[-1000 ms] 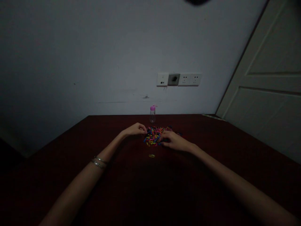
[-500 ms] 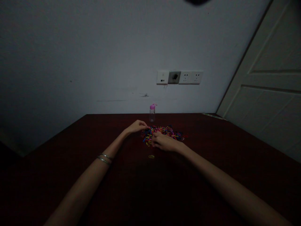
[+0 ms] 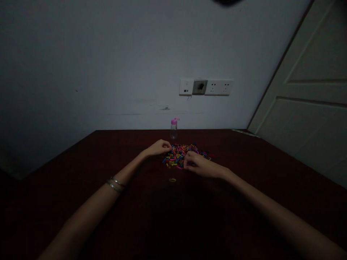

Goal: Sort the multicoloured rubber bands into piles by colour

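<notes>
The right hand (image 3: 196, 164) has shifted rightward, uncovering more small multicoloured looped clips (image 3: 177, 153) toward the dark-red table's (image 3: 227, 141) far edge. The left hand (image 3: 159, 147) sits apart; I can't tell either's grip.

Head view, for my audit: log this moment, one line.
left hand: clip pile, left edge; right hand: pile, right front; yellow clip: apart, nearer camera; pink-capped bottle: upright behind

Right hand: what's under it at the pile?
Small colorful pieces show beyond the right hand and to its left. Whatever lies directly beneath is covered by the hand itself, so I can't tell what is there.
</notes>
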The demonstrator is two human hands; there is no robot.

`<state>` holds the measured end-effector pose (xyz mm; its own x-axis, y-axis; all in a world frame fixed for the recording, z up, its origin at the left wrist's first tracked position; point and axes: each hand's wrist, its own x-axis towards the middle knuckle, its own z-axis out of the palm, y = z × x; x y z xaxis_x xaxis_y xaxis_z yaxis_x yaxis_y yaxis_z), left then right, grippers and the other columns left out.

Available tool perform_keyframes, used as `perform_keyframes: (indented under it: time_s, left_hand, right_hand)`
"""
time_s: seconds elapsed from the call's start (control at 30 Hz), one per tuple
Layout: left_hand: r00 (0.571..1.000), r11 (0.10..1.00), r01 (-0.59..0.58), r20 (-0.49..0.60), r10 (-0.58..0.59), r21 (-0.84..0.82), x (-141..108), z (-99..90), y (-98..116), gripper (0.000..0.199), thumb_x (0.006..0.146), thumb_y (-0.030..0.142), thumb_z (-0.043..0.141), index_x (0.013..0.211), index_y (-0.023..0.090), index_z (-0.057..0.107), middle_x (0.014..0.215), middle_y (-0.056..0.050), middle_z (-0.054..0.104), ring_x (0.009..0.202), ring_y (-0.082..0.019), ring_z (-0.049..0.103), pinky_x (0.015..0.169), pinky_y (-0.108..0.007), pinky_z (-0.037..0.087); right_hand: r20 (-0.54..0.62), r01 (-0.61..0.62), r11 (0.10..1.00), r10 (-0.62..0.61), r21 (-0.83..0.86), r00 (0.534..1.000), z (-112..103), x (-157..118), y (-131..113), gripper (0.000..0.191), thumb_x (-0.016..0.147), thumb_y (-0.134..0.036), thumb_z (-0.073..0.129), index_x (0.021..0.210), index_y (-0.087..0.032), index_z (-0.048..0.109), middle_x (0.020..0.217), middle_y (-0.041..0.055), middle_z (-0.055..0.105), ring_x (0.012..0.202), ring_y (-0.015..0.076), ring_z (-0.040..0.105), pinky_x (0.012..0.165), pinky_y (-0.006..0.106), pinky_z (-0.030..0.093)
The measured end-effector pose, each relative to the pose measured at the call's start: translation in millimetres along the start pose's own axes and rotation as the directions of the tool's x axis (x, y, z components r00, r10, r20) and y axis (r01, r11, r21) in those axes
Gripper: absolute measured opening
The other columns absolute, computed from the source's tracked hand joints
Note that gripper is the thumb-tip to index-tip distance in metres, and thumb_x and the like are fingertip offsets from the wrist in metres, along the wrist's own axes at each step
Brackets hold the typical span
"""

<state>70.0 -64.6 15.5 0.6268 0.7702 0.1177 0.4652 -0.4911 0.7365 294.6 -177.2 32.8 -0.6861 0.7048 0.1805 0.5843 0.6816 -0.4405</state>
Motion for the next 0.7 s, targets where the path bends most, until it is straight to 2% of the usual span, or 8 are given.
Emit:
perform_keyframes:
  time_s: [0.17,0.33,0.53,0.7]
  left_hand:
    - [0.989,0.995,0.014,0.146,-0.028,0.096,-16,-10.4,20,0.027,0.069,0.032,0.057,0.085,0.011,0.064,0.056,0.002,0.050,0.051,-0.007,0.039,0.051,-0.021,0.027]
    - [0.952,0.979,0.002,0.298,-0.064,0.204,-35,-14.2,32,0.027,0.070,0.029,0.056,0.090,0.014,0.063,0.056,0.004,0.048,0.052,-0.007,0.039,0.052,-0.021,0.027]
    - [0.957,0.953,-0.056,0.288,-0.034,0.297,-44,-5.2,28,0.028,0.067,0.017,0.054,0.093,0.016,0.064,0.061,0.004,0.050,0.054,-0.008,0.042,0.054,-0.021,0.029]
    - [0.961,0.944,-0.080,0.275,-0.012,0.319,-43,-2.5,27,0.024,0.067,0.016,0.056,0.089,0.017,0.065,0.060,0.003,0.051,0.053,-0.008,0.042,0.052,-0.020,0.027]
  right_hand:
    - [0.074,-0.058,0.998,0.057,0.009,0.996,6,-22,-2,0.009,0.081,-0.017,0.050,0.082,-0.016,0.059,0.091,0.0059,0.049,0.083,0.0150,0.047,0.075,0.029,0.041]
    - [0.068,-0.091,0.996,0.092,-0.016,0.993,12,-29,-5,0.010,0.080,-0.025,0.054,0.084,-0.018,0.059,0.093,0.0054,0.048,0.084,0.0153,0.047,0.074,0.029,0.041]
    - [-0.039,-0.076,0.997,0.076,0.002,0.996,11,-29,-1,0.009,0.082,-0.026,0.052,0.084,-0.019,0.057,0.091,0.0044,0.049,0.084,0.0154,0.048,0.075,0.029,0.041]
    - [-0.109,-0.081,0.997,0.081,0.004,0.991,13,-32,4,0.007,0.082,-0.021,0.049,0.081,-0.019,0.055,0.088,0.0043,0.051,0.080,0.0150,0.049,0.072,0.029,0.041]
